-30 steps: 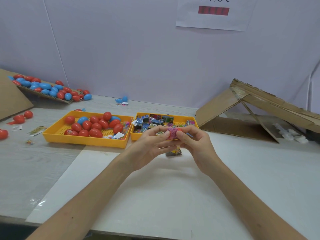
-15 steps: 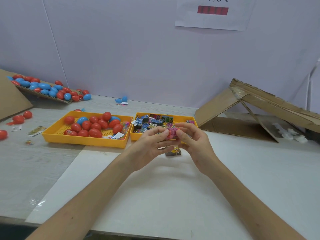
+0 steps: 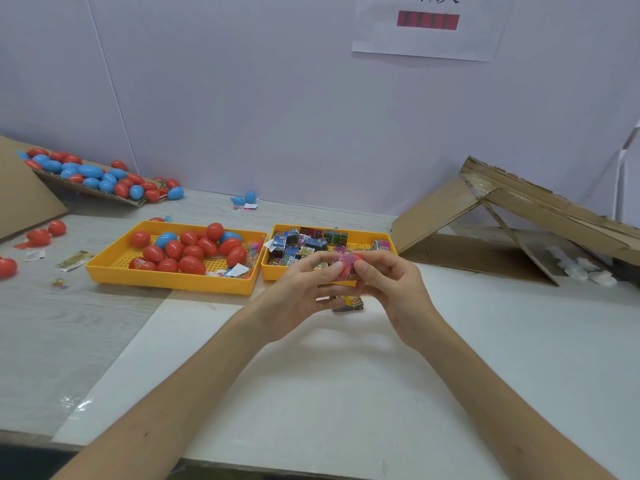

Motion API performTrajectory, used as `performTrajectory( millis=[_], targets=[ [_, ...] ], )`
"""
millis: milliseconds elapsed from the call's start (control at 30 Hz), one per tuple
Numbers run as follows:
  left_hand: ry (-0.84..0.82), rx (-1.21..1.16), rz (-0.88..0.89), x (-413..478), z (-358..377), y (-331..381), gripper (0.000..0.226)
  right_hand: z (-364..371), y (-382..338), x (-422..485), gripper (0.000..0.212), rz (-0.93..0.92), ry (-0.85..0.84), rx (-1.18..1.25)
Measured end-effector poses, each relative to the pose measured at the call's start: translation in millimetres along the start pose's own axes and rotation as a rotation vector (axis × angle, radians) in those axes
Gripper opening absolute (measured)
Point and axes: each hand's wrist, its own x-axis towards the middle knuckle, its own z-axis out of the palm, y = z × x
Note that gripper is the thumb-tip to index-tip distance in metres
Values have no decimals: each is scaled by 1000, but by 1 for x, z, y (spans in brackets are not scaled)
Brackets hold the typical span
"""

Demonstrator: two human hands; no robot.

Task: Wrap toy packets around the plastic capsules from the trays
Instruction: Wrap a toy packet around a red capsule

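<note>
1. The red capsule [image 3: 347,271] is held in the air between both hands, above the table and just in front of the packet tray. A pink toy packet [image 3: 342,260] lies over its top. How far round the packet reaches cannot be told.
2. The left hand [image 3: 301,294] pinches the capsule's left end. Its thumb is on the near side and its fingers [image 3: 320,264] curl over the far side onto the packet.
3. The right hand [image 3: 391,289] pinches the right end in the same way, with its thumb tip pressed on the packet's edge.
4. The step in hand looks like smoothing the packet round the capsule. To do it well, one thumb should pin the packet's edge while the other hand turns the capsule, so the packet pulls taut without creasing. The shell looks smooth and likely to slip, so the pinch should be firm at both ends.
5. A second packet [image 3: 350,303] lies on the table [image 3: 311,393] directly below the hands.
6. Behind the hands, the packet tray [image 3: 272,274] holds a loose heap of packets. The capsule tray [image 3: 166,282], touching it on the left, holds red and blue capsules.
7. Farther out, more capsules lie on a cardboard sheet [image 3: 104,194] at the far left. Folded cardboard [image 3: 519,209] stands at the right.
</note>
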Motion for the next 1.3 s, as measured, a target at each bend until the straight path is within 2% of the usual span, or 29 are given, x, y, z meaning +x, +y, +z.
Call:
performTrajectory(
  millis=[267, 533, 733, 900, 1167, 1300],
  targets=[
    [-44, 30, 63, -2, 2, 0, 47, -1, 1, 0, 35, -15, -9, -8],
    [-56, 32, 68, -2, 1, 0, 37, -2, 2, 2, 26, 7, -22, 21],
    [23, 219, 130, 0, 3, -2, 44, -4, 2, 2, 31, 44, -23, 18],
    [113, 390, 205, 4, 4, -6, 30, -4, 4, 3, 32, 83, -2, -17],
    [55, 393, 202, 4, 3, -7, 32, -7, 2, 3, 16, 60, -47, 7],
    [50, 391, 199, 3, 3, -6, 32, -7, 2, 4, 16, 50, -42, 3]
  ],
)
